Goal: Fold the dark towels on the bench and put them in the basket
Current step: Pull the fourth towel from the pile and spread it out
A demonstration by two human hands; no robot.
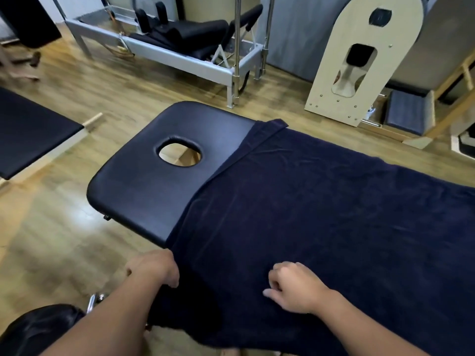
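Right, from the head view: a dark towel point(321, 214) lies spread flat over the padded surface point(144, 191), covering everything to the right of the face hole point(180, 154) and draping over the near edge. The left hand point(154, 268) is down at that near edge, at the towel's corner, fingers curled over the hem and gripping the cloth. The right hand point(293, 286) rests on top of the towel a little further along, fingers bent and pinching up a bit of the fabric. Both forearms reach in from the bottom of the picture. Beyond the surface, on the wooden floor point(51, 240), stands a metal-framed exercise machine point(180, 44).
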